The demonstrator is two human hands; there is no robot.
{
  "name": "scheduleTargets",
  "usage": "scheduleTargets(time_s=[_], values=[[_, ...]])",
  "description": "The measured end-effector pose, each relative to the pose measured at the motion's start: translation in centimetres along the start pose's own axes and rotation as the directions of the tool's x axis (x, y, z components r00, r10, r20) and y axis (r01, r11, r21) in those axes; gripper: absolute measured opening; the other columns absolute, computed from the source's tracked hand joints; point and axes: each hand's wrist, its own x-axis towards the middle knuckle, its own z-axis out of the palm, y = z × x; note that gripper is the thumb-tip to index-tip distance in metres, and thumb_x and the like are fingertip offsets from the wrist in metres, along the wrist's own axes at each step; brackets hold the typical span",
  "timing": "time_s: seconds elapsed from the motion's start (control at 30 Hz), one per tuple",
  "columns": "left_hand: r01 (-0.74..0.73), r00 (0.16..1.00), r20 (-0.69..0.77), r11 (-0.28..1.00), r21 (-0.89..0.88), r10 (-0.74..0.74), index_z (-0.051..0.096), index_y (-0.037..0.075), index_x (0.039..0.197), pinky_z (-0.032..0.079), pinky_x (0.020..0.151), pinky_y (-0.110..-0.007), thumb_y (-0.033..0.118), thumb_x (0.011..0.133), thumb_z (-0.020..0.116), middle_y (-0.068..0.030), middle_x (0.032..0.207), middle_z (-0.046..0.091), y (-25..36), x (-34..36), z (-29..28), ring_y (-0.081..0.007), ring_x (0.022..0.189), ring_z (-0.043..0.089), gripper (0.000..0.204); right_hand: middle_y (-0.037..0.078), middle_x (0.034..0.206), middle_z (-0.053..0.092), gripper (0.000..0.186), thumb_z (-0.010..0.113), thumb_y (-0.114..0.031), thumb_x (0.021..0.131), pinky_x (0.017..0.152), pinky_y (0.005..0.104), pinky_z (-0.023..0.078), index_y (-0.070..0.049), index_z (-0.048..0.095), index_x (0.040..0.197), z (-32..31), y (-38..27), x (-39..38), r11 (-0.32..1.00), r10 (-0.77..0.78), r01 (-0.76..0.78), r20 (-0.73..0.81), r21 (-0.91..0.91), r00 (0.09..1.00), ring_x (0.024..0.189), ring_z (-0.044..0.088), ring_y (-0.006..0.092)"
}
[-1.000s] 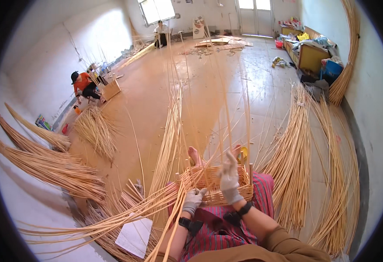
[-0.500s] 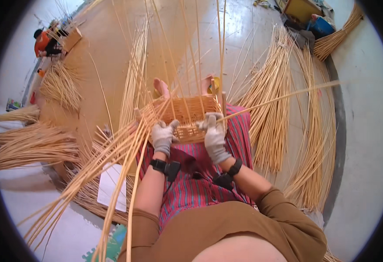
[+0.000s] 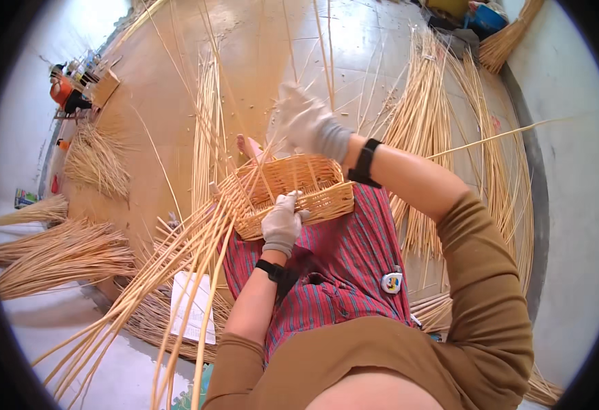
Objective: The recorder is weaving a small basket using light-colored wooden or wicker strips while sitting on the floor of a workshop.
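Centrally, a shallow rectangular woven basket (image 3: pixel 327 202) rests on the wearer's lap, set slightly askew, its left end nearer the body than its right. The left hand (image 3: pixel 282 224), in a pale glove, is closed on the near wall of the basket, with the fingertips at the rim. The right hand (image 3: pixel 311 124), likewise gloved, is above the far side of the basket and apart from its rim; its fingers are blurred, and whether they grip a strand cannot be told. Thin stakes rise from the weave and lean away from the wearer, while a spray of long pale rods (image 3: pixel 169 280) fans from the basket's left end toward the lower left. Beneath lies a red striped cloth (image 3: pixel 344 294), bearing at its right a small white object (image 3: pixel 391 283) with a coloured face. A black strap (image 3: pixel 365 164) encircles the right wrist. To the right, a large bundle of rods (image 3: pixel 426 102) is spread over the floor; to the left lie further bundles (image 3: pixel 67 256) and a sheet of white paper (image 3: pixel 191 311). At the upper left sits a person in orange (image 3: pixel 61 91); at the upper right stands a blue bucket (image 3: pixel 485 22)
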Motion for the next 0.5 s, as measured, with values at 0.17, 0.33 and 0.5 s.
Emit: scheduleTargets(time_s=[0.17,0.33,0.5], values=[[0.032,0.998,0.058,0.999,0.009,-0.033,0.060,0.017,0.145,0.057,0.089,-0.049,0.025,0.091,0.076,-0.0152,0.128,0.068,-1.0,-0.4,0.1,-0.0375,0.102,0.072,0.057,0.006,0.113,0.076,0.027,0.071,-0.039,0.090,0.110,0.0497,0.040,-0.017,0.078,0.103,0.3,0.2,-2.7,0.909,0.260,-0.263,0.053,0.322,0.964,0.113,0.066,0.0262],[0.168,0.952,0.301,0.908,-0.384,-0.048,0.044,0.002,0.157,0.062,0.079,-0.045,0.036,0.104,0.061,-0.0225,0.136,0.066,-2.0,2.3,-0.1,-0.0319,0.091,0.077,0.065,0.011,0.108,0.075,0.026,0.076,-0.032,0.092,0.083,0.0424,0.055,-0.010,0.074,0.107,-2.4,-8.3,-8.7,0.223,0.478,-0.250,0.118,0.942,0.870,0.094,0.071,0.0301],[0.574,0.691,0.704,0.716,-0.397,-0.164,0.058,0.008,0.143,0.064,0.065,-0.038,0.053,0.108,0.054,-0.0156,0.125,0.073,-2.6,5.4,0.1,-0.0270,0.078,0.078,0.057,0.003,0.111,0.067,0.051,0.074,-0.010,0.099,0.081,0.0313,0.056,-0.011,0.051,0.145,3.5,-12.3,-19.7,-0.749,0.536,-0.065,0.661,0.659,0.525,0.098,0.066,0.0145]])
